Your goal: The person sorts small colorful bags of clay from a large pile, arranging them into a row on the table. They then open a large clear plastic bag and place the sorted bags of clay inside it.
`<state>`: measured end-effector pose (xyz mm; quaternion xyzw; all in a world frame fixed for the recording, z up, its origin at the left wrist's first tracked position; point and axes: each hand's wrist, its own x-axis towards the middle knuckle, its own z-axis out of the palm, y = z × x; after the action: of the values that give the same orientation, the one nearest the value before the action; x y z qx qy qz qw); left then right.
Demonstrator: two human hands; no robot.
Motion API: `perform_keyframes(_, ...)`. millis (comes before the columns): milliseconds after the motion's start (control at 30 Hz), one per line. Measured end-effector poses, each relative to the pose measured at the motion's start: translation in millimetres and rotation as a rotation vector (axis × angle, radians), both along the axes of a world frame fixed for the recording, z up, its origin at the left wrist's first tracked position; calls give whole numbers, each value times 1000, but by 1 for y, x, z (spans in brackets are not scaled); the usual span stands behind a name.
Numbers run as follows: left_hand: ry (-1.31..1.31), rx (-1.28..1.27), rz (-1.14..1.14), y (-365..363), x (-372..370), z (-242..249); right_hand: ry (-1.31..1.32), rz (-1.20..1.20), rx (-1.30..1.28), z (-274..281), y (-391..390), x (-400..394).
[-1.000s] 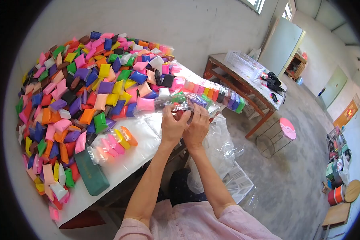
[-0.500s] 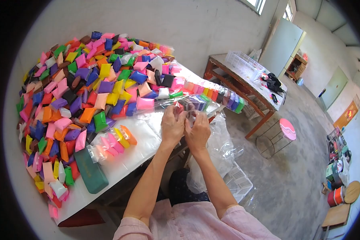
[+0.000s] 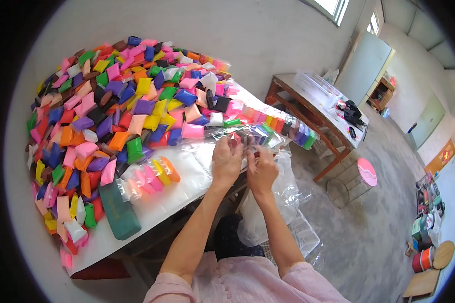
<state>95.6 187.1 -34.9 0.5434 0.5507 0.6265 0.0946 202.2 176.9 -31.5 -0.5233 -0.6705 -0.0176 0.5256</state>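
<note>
Both hands are at the table's front edge, at the open end of a clear plastic bag (image 3: 212, 134) with small coloured packets inside. My left hand (image 3: 227, 164) is closed on the bag, a red packet (image 3: 234, 140) showing at its fingertips. My right hand (image 3: 262, 171) is closed beside it, pinching the bag's edge; something small and dark red shows at its fingertips. Left of my hands, a short row of orange, yellow and pink packets (image 3: 151, 178) lies in clear wrap beside a dark green box (image 3: 119, 214).
A big heap of coloured packets (image 3: 111, 121) covers the table's left and back. A row of packets (image 3: 283, 125) runs to its right end. Clear bags (image 3: 273, 202) hang at the front over a white basket (image 3: 303, 232). A pink-topped stool (image 3: 367, 171) and a second table (image 3: 316, 108) stand right.
My hands have drawn slightly apart at the bag, the right one lower and further right. The whole view has shifted a little.
</note>
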Motion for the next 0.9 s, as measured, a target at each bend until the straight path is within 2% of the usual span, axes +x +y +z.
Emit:
perform_keyframes(100,7,-19,-25,-2,0,2,31,94,-48,25,-34,3)
perform_keyframes(200,78,-23,9,2,-1,-5,170,449,-169,67,-78,-12)
perform_keyframes(267,62,63,132,10,7,-16,93,666,-177,90,-100,-31)
perform_keyframes(300,46,-3,117,6,9,-9,57,771,-175,96,-105,-39)
perform_keyframes(333,27,-66,97,2,10,-4,-3,780,-172,98,-106,-50)
perform_keyframes(400,51,-36,79,-3,8,-2,-124,782,-162,102,-109,-75)
perform_keyframes(433,48,-36,47,-3,6,-2,-257,722,-171,99,-106,-85)
perform_keyframes(533,13,-37,-24,-7,1,3,-419,606,-153,100,-98,-111)
perform_keyframes(767,33,-49,-16,-8,2,6,-534,588,-355,96,-85,-143)
perform_keyframes(900,55,-73,-29,-8,2,6,-555,553,-354,84,-75,-147)
